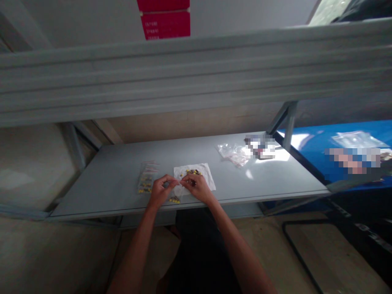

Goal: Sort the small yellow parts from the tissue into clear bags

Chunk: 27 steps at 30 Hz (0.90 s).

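Grey steel shelving frames the work, and on its low shelf (92, 196) a small clear plastic bag (178, 192) hangs from a pinch just off the near edge of a sheet of white paper (206, 179). Its soft, glossy film seems to run lengthwise toward the person, with a few yellow parts (174, 199) gathered at its lower end. The left hand (161, 190) and the right hand (196, 187) are closed and meet above it, their fingertips (179, 183) pinching the top of the bag from either side, about equally near; the exact grip is too small to tell. On the paper, just beyond the right hand, lies a rough cluster of small yellow and dark parts (191, 173). Just beside the left hand, a flat clear packet (146, 179) holds more yellow pieces. Farther right, a crumpled clear bag (232, 154) sits near a pixelated, unreadable package (260, 146), and past the shelf's end a blue surface (337, 141) carries another clear bag (358, 139).
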Each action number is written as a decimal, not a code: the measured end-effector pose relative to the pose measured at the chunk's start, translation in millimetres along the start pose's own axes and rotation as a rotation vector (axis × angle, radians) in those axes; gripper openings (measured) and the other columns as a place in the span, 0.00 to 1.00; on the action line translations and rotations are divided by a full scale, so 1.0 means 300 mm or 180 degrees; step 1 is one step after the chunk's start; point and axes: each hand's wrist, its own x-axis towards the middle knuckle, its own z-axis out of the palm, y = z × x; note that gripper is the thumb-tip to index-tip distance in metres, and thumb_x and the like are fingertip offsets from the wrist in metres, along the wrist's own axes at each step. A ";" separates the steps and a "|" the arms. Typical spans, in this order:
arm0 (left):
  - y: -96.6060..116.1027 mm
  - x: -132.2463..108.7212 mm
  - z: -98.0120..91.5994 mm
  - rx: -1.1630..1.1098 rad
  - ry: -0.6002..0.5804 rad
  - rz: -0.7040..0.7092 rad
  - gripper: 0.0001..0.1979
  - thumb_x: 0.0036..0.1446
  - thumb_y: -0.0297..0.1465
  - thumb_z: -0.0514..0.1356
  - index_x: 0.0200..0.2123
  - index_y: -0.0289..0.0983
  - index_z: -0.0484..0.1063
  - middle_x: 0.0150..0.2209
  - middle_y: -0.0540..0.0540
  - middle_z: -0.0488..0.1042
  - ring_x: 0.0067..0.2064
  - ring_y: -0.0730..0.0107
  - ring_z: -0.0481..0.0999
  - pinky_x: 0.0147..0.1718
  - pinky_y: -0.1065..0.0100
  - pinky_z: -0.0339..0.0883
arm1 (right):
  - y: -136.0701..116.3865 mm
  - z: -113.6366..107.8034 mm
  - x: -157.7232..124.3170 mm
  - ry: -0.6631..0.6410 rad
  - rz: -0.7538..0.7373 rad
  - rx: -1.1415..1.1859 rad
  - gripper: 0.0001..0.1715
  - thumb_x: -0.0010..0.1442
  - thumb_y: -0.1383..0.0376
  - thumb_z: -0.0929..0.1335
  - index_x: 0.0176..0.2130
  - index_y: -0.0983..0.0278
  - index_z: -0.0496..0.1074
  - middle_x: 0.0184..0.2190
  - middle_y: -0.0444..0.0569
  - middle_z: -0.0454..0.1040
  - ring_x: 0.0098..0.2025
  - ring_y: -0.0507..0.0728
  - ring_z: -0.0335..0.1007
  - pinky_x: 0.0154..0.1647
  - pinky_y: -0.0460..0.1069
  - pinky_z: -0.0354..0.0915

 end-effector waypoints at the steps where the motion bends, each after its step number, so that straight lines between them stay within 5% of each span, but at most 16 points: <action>1: -0.001 0.000 -0.001 0.0013 0.0035 0.0004 0.11 0.56 0.40 0.66 0.31 0.37 0.79 0.32 0.48 0.78 0.37 0.65 0.77 0.41 0.67 0.68 | 0.003 0.002 0.002 -0.0005 0.0044 0.0008 0.12 0.64 0.58 0.69 0.33 0.63 0.76 0.24 0.43 0.71 0.25 0.51 0.61 0.28 0.46 0.56; 19: 0.018 0.003 -0.002 0.0185 -0.0112 -0.0127 0.13 0.56 0.41 0.65 0.31 0.36 0.79 0.30 0.47 0.80 0.35 0.64 0.77 0.38 0.67 0.67 | -0.012 0.002 0.004 -0.0317 -0.0070 -0.0112 0.09 0.66 0.62 0.65 0.37 0.63 0.73 0.26 0.43 0.70 0.25 0.51 0.61 0.31 0.46 0.56; 27: 0.023 0.000 0.006 0.0011 0.0057 -0.0173 0.14 0.56 0.42 0.65 0.31 0.37 0.81 0.32 0.46 0.81 0.37 0.63 0.78 0.40 0.66 0.69 | -0.002 -0.011 -0.008 -0.0099 -0.0088 -0.0151 0.13 0.67 0.61 0.64 0.34 0.62 0.74 0.29 0.46 0.74 0.29 0.53 0.65 0.33 0.47 0.59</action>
